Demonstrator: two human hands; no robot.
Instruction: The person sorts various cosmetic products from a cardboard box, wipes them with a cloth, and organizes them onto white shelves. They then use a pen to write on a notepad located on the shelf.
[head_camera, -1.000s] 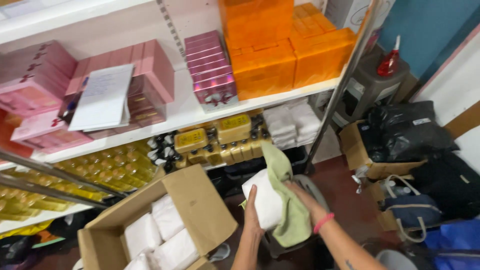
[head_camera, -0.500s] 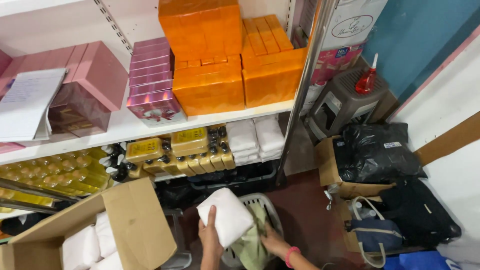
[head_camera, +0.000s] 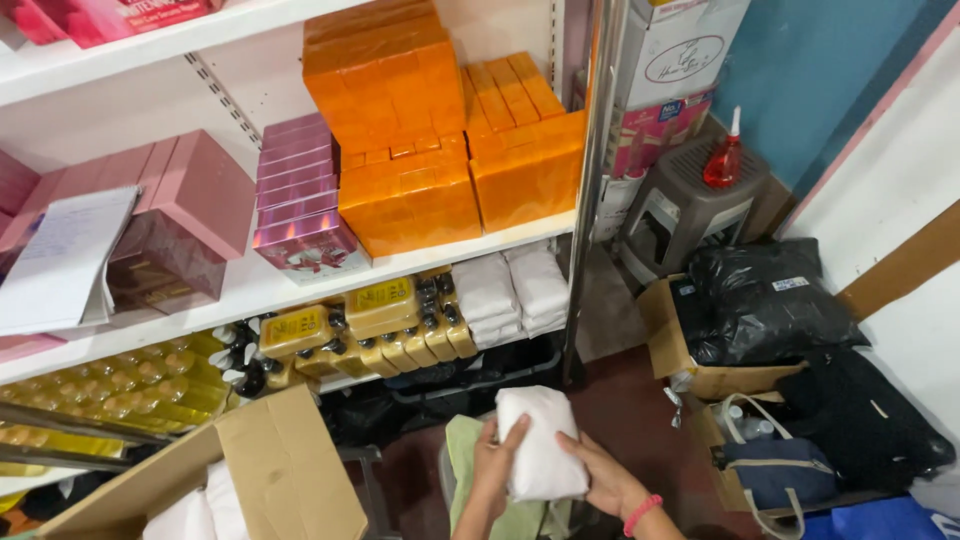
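A white soft packet (head_camera: 538, 440) is held upright in front of me by both hands. My left hand (head_camera: 491, 462) grips its left side with fingers over the front. My right hand (head_camera: 603, 478), with a pink wristband, clasps its lower right edge. A light green cloth (head_camera: 470, 468) lies draped under the packet, over a grey basket that is mostly hidden. At lower left stands an open cardboard box (head_camera: 280, 470) with more white packets (head_camera: 205, 510) inside.
White shelves (head_camera: 300, 275) hold orange boxes (head_camera: 440, 150), pink boxes (head_camera: 200, 200), yellow bottles (head_camera: 360, 320) and stacked white packets (head_camera: 510, 285). A grey stool (head_camera: 690, 205) with a red bottle, a cardboard box with black bags (head_camera: 760, 305) and dark bags (head_camera: 860, 420) crowd the right floor.
My right hand left the green cloth and took hold of the white packet, which now stands upright between both hands. The cloth lies below. The view tilted up the shelves.
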